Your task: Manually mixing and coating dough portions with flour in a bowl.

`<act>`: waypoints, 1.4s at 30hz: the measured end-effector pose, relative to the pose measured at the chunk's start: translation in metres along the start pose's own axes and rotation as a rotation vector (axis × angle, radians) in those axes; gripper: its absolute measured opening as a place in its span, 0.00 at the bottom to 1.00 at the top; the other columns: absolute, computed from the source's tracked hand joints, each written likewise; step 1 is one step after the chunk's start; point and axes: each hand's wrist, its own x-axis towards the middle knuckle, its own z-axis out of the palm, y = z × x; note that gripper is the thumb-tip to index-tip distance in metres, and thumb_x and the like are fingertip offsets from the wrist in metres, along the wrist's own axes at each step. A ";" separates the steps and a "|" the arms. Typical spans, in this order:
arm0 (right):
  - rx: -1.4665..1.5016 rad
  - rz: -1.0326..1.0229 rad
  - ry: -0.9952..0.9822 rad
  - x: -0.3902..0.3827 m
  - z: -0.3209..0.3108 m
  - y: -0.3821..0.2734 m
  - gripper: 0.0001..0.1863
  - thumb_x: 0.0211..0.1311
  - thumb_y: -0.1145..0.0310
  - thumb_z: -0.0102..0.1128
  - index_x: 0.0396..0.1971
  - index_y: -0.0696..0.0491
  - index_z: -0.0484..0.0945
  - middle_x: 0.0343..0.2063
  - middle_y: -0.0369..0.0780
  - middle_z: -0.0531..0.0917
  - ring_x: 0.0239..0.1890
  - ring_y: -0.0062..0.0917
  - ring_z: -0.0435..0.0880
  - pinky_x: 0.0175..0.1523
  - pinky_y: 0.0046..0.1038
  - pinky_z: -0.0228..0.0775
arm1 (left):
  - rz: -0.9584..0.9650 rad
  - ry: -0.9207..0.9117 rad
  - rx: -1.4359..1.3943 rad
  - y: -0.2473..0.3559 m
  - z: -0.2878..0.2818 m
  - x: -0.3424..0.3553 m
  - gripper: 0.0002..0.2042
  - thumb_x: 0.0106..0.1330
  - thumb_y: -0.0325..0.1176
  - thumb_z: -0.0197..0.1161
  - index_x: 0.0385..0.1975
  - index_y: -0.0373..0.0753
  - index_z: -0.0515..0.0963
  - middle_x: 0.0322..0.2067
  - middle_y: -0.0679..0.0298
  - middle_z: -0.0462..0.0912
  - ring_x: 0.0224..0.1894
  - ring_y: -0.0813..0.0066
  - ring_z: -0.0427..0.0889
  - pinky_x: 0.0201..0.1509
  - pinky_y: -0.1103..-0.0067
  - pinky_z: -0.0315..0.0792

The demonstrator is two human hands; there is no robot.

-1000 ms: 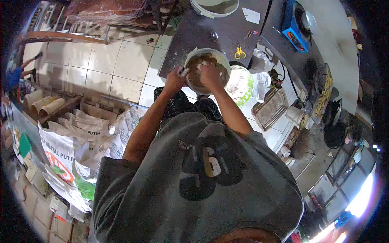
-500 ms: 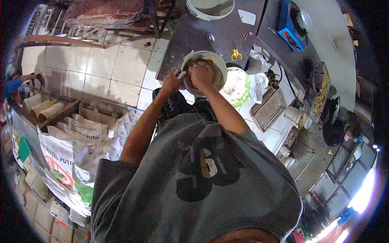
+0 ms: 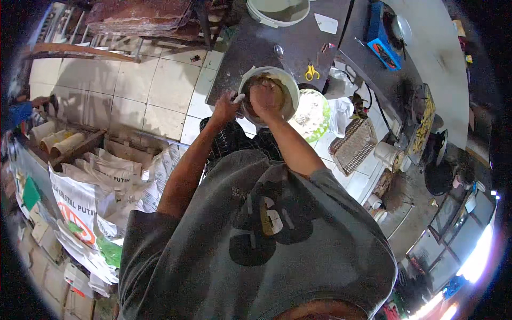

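Note:
A white bucket stands at the near edge of the dark table, holding a brown, dough-like mixture. My left hand is closed at the bucket's left rim, by its pale handle grip. Down inside the bucket, my right hand presses against the mixture, and its fingers are mostly hidden. To the right sits a green-rimmed basin with a white, floury surface. Yellow-handled scissors and a metal spoon lie on the table beyond the bucket.
Another white bucket is at the table's far end, near a white paper. A perforated basket lies at right. White sacks fill the left side. At the far left, another person's arm shows.
My right hand has shifted slightly within the bucket, over the mixture. My left hand stays at the rim. The other person's arm at the far left has moved a little.

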 end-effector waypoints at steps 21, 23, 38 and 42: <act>-0.079 0.006 0.182 0.008 -0.009 0.003 0.10 0.39 0.65 0.56 0.22 0.56 0.75 0.25 0.50 0.77 0.31 0.41 0.77 0.37 0.41 0.66 | -0.383 -0.007 -0.329 0.029 -0.008 -0.001 0.17 0.58 0.44 0.54 0.30 0.31 0.70 0.22 0.56 0.77 0.20 0.70 0.78 0.21 0.76 0.74; 0.134 0.139 -0.091 0.010 -0.038 0.010 0.09 0.39 0.66 0.56 0.21 0.56 0.76 0.25 0.49 0.77 0.31 0.41 0.77 0.36 0.38 0.67 | -0.197 0.037 -0.208 0.007 -0.002 -0.015 0.17 0.57 0.43 0.54 0.31 0.31 0.70 0.22 0.56 0.77 0.21 0.70 0.78 0.21 0.76 0.74; -0.033 -0.286 -0.437 -0.023 -0.025 0.049 0.20 0.41 0.66 0.56 0.38 0.55 0.68 0.39 0.53 0.70 0.41 0.45 0.71 0.45 0.41 0.62 | -0.200 -0.078 -0.145 0.018 0.018 -0.037 0.16 0.59 0.41 0.52 0.29 0.30 0.70 0.19 0.56 0.77 0.22 0.72 0.79 0.24 0.77 0.72; -0.063 0.041 -0.129 -0.033 0.014 0.044 0.32 0.43 0.58 0.57 0.49 0.58 0.61 0.50 0.50 0.63 0.51 0.41 0.64 0.54 0.42 0.53 | 0.021 -0.012 -0.184 -0.022 0.047 -0.037 0.17 0.59 0.43 0.52 0.29 0.30 0.70 0.19 0.56 0.78 0.23 0.71 0.79 0.24 0.76 0.72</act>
